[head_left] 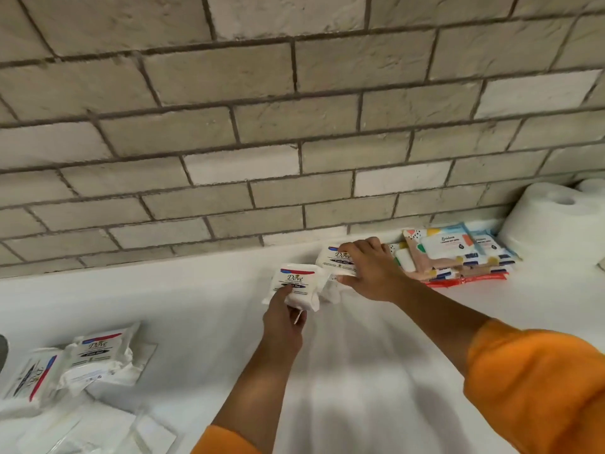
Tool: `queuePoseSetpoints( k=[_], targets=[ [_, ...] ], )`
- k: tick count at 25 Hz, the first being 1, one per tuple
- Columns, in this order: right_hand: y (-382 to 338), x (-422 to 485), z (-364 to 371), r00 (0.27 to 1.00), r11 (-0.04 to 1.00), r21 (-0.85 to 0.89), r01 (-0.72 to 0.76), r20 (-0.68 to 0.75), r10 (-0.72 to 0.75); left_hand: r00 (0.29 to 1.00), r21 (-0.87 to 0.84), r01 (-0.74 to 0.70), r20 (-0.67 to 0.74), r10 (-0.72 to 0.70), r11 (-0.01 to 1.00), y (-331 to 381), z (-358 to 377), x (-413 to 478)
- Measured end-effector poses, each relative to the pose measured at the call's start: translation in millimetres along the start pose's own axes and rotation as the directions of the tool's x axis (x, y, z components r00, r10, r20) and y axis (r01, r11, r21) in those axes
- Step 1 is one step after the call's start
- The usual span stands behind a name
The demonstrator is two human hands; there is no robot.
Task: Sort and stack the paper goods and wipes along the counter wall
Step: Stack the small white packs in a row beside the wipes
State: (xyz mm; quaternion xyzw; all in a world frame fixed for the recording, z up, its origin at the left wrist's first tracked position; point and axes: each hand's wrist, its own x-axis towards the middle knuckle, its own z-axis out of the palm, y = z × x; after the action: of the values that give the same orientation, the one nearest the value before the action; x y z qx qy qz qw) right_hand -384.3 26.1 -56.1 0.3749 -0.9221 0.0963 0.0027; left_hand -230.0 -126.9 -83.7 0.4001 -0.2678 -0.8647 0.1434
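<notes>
My left hand (284,317) holds a white Dove wipes pack (296,285) just above the white counter (360,355). To its right, my right hand (368,273) grips a second white Dove pack (337,260) that rests by the wall, with my fingers over its top and right side. Right of that hand lies a stack of colourful wipes packs (458,253) against the wall. Two more Dove packs (98,355) lie loose at the near left, next to clear-wrapped white paper goods (91,424).
A large white paper towel roll (553,221) stands at the far right against the brick wall (294,126), with another roll (592,185) behind it. A dark object edge (2,350) shows at the far left.
</notes>
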Motion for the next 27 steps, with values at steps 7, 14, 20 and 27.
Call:
queuePoseSetpoints(
  k=[7,14,20,27],
  targets=[
    [34,26,26,0.968,0.996,0.031,0.088,0.235,-0.093,0.982,-0.124,-0.165,-0.117,0.150,0.978,-26,27,42],
    [37,23,32,0.979,0.996,-0.046,0.074,0.192,-0.064,0.941,0.227,-0.049,-0.315,0.121,0.973,-39,25,59],
    [26,7,37,0.988,1.000,-0.031,0.002,0.155,0.003,0.965,0.063,0.007,-0.261,0.010,0.998,-45,32,46],
    [16,4,34,0.986,0.998,-0.035,-0.053,0.158,0.058,0.988,0.055,0.034,-0.155,-0.025,0.998,-43,44,56]
  ],
)
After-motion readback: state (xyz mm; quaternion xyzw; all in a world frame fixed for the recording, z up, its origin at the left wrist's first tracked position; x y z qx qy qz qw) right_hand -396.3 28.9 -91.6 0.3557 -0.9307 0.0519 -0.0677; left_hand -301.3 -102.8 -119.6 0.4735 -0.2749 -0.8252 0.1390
